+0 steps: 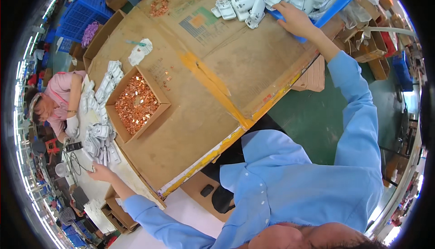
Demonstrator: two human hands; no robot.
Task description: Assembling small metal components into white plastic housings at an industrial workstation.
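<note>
My right hand (294,20) reaches to the far right. Its fingers are stretched out and apart from the thumb, at the near rim of a blue bin (337,4) heaped with white plastic housings (244,2), some of them spilled onto the cardboard-covered table (199,113). To the left, my left hand (102,173) is held over the lower white worktop, its fingertips drawn together; what they hold, if anything, is too small to make out. Just beyond it lies a pile of white plastic housings (99,138). A cardboard box (158,108) of small copper-coloured metal pieces (136,102) stands on the table.
Across the worktop on the left, a person in pink (63,88) with a white glove leans over the housings. Loose copper pieces (159,6) and a white piece with a green strip (140,52) lie on the table. A blue crate (84,13) stands at the far left.
</note>
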